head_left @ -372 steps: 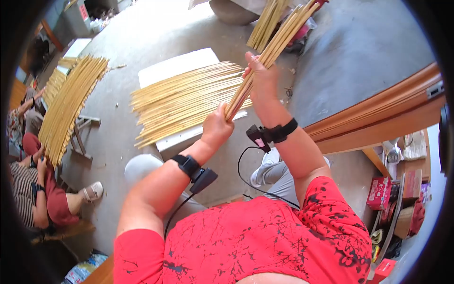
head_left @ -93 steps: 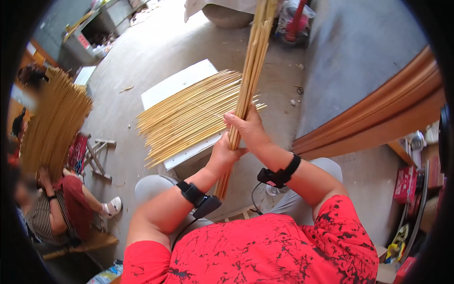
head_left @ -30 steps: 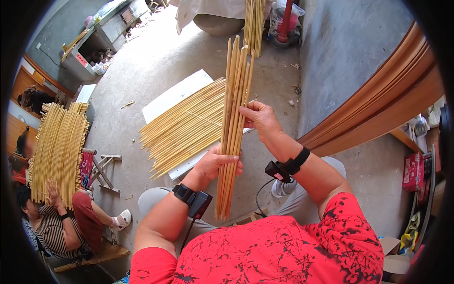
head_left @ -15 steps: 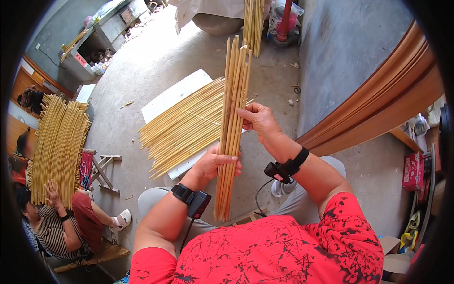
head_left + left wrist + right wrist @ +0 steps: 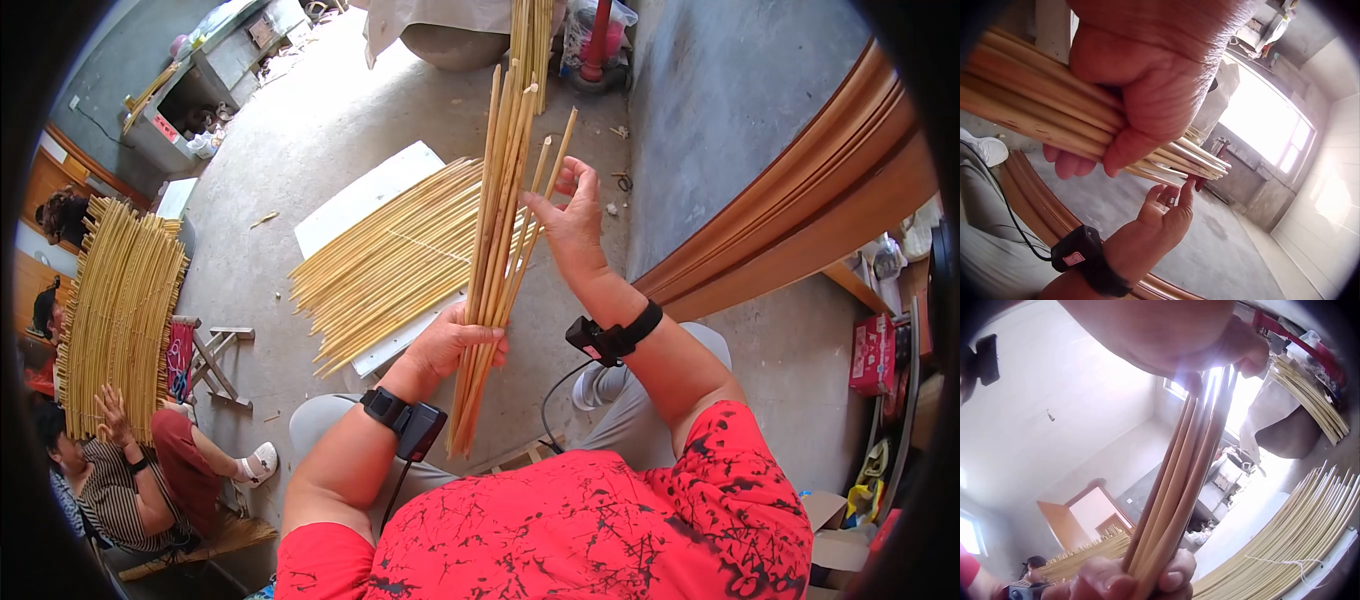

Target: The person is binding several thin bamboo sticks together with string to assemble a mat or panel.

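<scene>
My left hand [image 5: 445,345] grips a slim bundle of long, pale brown stalks [image 5: 490,220] about its lower part, thumb across the front. The bundle stands nearly upright, its tops fanned out. My right hand [image 5: 575,225] is at the upper right of the bundle. Its thumb reaches across to the main stalks, while a couple of separated stalks [image 5: 563,135] lean right between thumb and curled fingers. In the left wrist view the right hand [image 5: 1169,215] is at the stalks' far ends. Beyond the bundle, a row of stalks [image 5: 380,260] lies on a white board [image 5: 365,190], with pale string across it.
At left, another person [image 5: 130,490] in a striped top touches a large woven stalk mat [image 5: 115,310]. A wooden stand [image 5: 222,365] is beside them. More stalks [image 5: 530,35] stand at the back. A wooden door frame [image 5: 780,220] runs along the right, with a pink box [image 5: 873,355] below.
Over the last half second my right hand has moved up and right, and a couple of stalks have spread away from the bundle. My left hand keeps its grip, the bundle leaning slightly more right.
</scene>
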`<state>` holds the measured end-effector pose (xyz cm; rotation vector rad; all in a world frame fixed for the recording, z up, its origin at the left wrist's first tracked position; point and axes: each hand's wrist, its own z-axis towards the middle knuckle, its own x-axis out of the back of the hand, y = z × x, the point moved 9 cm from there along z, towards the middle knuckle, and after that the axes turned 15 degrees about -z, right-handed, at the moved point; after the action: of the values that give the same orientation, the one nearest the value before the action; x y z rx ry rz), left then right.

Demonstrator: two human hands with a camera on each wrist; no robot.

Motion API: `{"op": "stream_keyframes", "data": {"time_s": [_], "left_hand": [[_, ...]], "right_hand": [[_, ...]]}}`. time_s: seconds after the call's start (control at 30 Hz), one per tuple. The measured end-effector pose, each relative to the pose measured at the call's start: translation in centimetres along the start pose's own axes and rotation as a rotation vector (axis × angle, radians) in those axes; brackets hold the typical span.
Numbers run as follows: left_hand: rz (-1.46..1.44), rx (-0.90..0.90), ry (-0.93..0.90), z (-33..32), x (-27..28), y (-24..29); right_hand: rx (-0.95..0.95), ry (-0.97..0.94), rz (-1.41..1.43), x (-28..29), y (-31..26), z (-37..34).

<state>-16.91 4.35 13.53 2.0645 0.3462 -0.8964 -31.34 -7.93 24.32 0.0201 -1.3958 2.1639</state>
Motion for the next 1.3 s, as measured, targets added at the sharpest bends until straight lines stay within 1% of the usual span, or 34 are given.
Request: {"op": "stream_keyframes", "data": {"time_s": [0.07, 0.1, 0.17, 0.2, 0.27, 0.3, 0.4, 0.47, 0.5, 0.57, 0.77, 0.9, 1.3], "left_hand": [[0.002, -0.001, 0.009, 0.0, 0.2, -0.1], [0.005, -0.002, 0.017, 0.2, 0.3, -0.1], [0.022, -0.013, 0.002, 0.3, 0.4, -0.2], [0.042, -0.023, -0.014, 0.4, 0.4, -0.2], [0.072, -0.027, 0.016, 0.4, 0.4, -0.3], [0.1, -0.031, 0.049, 0.4, 0.6, -0.4], [0.13, -0.059, 0.068, 0.4, 0.7, -0.4], [0.13, -0.067, 0.082, 0.4, 0.9, -0.4], [0.129, -0.075, 0.095, 0.4, 1.0, -0.4], [0.126, -0.075, 0.085, 0.4, 0.9, -0.3], [0.106, -0.039, 0.048, 0.2, 0.1, -0.1], [0.095, -0.022, 0.043, 0.1, 0.2, -0.2], [0.033, 0.006, 0.023, 0.1, 0.5, -0.6]], "right_hand": [[0.203, -0.03, -0.231, 0.5, -2.4, 0.3], [0.203, -0.027, -0.233, 0.5, -2.2, 0.2], [-0.033, -0.425, 0.079, -3.2, -0.1, -0.8], [-0.033, -0.42, 0.078, -3.2, -0.4, -1.0], [-0.138, -0.463, 0.039, -3.5, -0.1, -1.8], [-0.139, -0.461, 0.039, -3.6, 0.1, -1.9], [-0.146, -0.482, 0.094, -4.1, 0.8, -2.1], [-0.269, -0.579, 0.298, -5.0, 1.3, -2.6], [-0.27, -0.577, 0.297, -4.8, 1.3, -2.6], [-0.356, -0.633, 0.421, -5.0, 1.2, -3.0], [-0.404, -0.662, 0.458, -5.5, 2.0, -3.3], [-0.4, -0.67, 0.458, -5.6, 2.0, -3.3], [-0.419, -0.637, 0.409, -5.5, 2.1, -3.4]]}}
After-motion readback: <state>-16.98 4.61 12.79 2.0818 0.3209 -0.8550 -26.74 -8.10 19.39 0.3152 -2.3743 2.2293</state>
